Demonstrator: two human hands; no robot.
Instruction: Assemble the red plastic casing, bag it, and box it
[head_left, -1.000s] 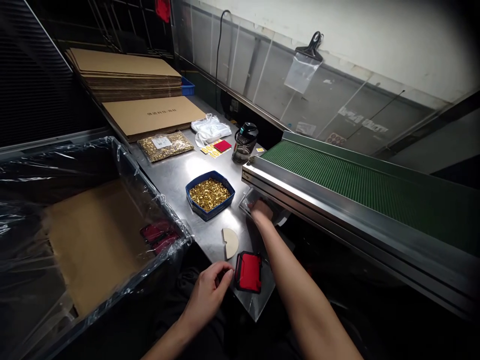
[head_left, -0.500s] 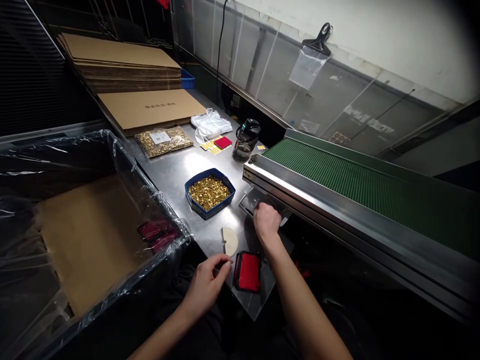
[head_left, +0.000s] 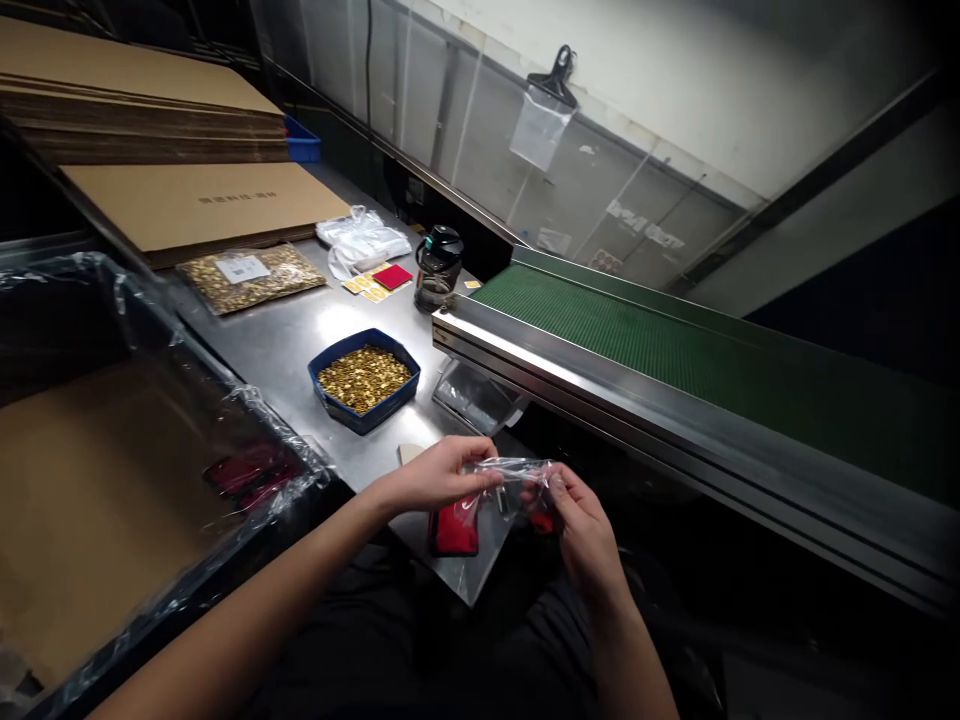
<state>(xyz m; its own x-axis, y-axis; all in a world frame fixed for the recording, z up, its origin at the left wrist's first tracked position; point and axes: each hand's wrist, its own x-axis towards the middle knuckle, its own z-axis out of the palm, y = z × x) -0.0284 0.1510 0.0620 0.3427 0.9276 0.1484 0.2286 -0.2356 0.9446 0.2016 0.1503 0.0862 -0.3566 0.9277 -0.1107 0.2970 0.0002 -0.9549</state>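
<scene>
A clear plastic bag (head_left: 517, 470) is stretched between my two hands above the table corner. My left hand (head_left: 454, 472) pinches its left end, and my right hand (head_left: 581, 515) grips the other end. Below the bag lies a red and black case (head_left: 454, 528), partly covered by my left hand and the bag. The edge of a pale round disc (head_left: 409, 454) shows behind my left hand. Farther forward, a blue tray (head_left: 364, 418) holds many small gold-coloured metal pieces (head_left: 364, 378). Under the conveyor's edge sits a stack of clear bags (head_left: 476, 395).
A green conveyor belt (head_left: 600, 325) with a metal rail runs along the right. On the left stands a plastic-lined bin (head_left: 285, 430) with red and black cases inside. Behind are a bottle (head_left: 439, 265), a bag of gold pieces (head_left: 251, 277), white bags (head_left: 364, 240) and cardboard sheets (head_left: 202, 200).
My right hand has come back from the clear bags under the conveyor with one bag. My left hand has moved up and right and taken its other end. The view has swung right.
</scene>
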